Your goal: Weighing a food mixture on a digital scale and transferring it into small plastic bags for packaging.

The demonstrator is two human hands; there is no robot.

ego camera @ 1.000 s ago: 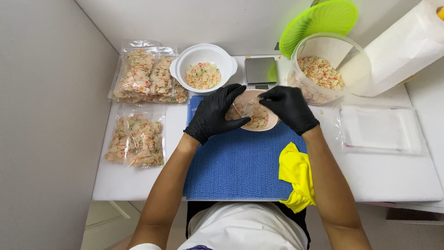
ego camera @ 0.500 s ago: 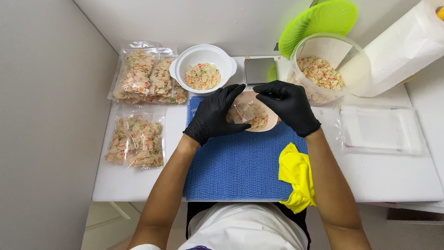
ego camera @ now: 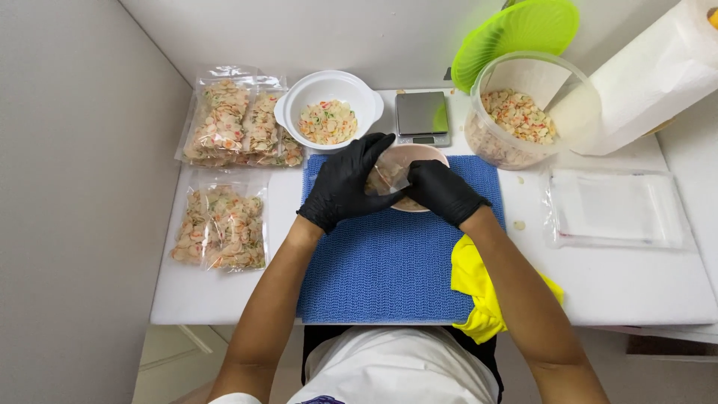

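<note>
Far left on white table (ego camera: 621, 288): filled snack bags (ego camera: 238, 121) at back, 1 more bag (ego camera: 218, 227) nearer front. White bowl (ego camera: 329, 105) w/ coloured crackers next. Left hand (ego camera: 345, 183), black glove, fingers closed on small clear bag (ego camera: 390, 173) over pink bowl (ego camera: 419, 155) on blue mat (ego camera: 389, 254); right hand (ego camera: 443, 192) pinches same bag from other side. Scale (ego camera: 422, 116) behind. Yellow cloth (ego camera: 479, 288) by right forearm. Right: clear tub (ego camera: 527, 112), green lid (ego camera: 516, 30), empty bags stack (ego camera: 613, 208), paper towel roll (ego camera: 658, 75)
</note>
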